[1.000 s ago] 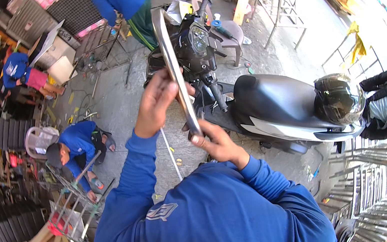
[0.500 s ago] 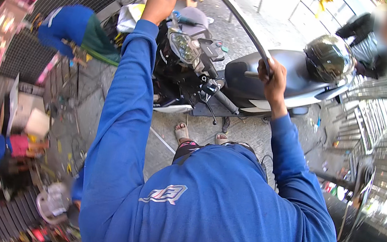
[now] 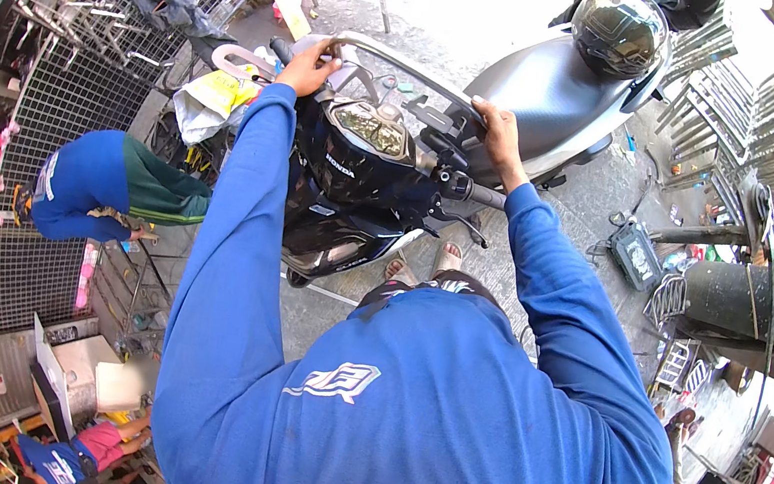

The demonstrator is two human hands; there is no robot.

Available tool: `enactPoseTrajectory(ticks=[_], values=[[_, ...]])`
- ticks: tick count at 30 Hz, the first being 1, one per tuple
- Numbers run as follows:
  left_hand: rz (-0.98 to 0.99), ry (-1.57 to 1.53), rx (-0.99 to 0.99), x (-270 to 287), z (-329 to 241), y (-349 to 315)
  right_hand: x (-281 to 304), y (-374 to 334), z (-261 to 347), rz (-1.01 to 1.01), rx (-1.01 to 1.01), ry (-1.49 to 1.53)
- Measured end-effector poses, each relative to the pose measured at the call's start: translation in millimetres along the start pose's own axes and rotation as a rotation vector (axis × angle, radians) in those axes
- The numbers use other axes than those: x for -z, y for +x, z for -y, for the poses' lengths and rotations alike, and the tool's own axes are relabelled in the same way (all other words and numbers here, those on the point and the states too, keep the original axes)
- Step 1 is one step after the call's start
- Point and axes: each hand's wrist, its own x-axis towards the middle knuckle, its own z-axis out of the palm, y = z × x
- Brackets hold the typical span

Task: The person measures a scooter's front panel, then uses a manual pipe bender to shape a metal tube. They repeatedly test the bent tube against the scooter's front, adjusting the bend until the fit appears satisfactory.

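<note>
A bent grey metal tube (image 3: 406, 60) stretches between my hands, above the front of a dark scooter (image 3: 343, 169). My left hand (image 3: 305, 69) is closed on its left end, next to the windscreen and left handlebar. At the other end my right hand (image 3: 500, 136) grips it with the thumb on top, over the gap between handlebar and seat; its lower fingers are partly hidden. Below the tube are a phone-holder-like bracket (image 3: 432, 115) and the right handlebar grip (image 3: 486, 195). A shiny dark helmet (image 3: 620, 33) rests on the grey seat (image 3: 539, 79).
To the left a person in blue (image 3: 87, 184) bends down beside a wire grid (image 3: 77, 92). A white and yellow bag (image 3: 212, 103) hangs near the handlebar. Metal racks (image 3: 730, 124), a tool case (image 3: 635, 256) and a dark cylinder (image 3: 752, 305) are at right. Another person (image 3: 63, 464) is lower left.
Both hands have lowered the tube toward the scooter's front. My left hand, with fingers spread by the tube's end before, has closed on it. The whole view has shifted.
</note>
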Motion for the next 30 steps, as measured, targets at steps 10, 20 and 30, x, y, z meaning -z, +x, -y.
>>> enactPoseTrajectory(ticks=[10,20,30], values=[[0.285,0.066,-0.025,8.2,12.2,17.8,-16.1,-5.1,-19.0,-0.185,0.161,-0.103],[-0.434,-0.292,-0.549,64.8,-81.4,17.1,-17.1,-30.0,152.9,-0.262,0.356,0.059],[-0.174,-0.837,-0.295,40.0,-28.9,-163.9,-144.3,-221.5,37.3,-0.449,0.073,0.227]])
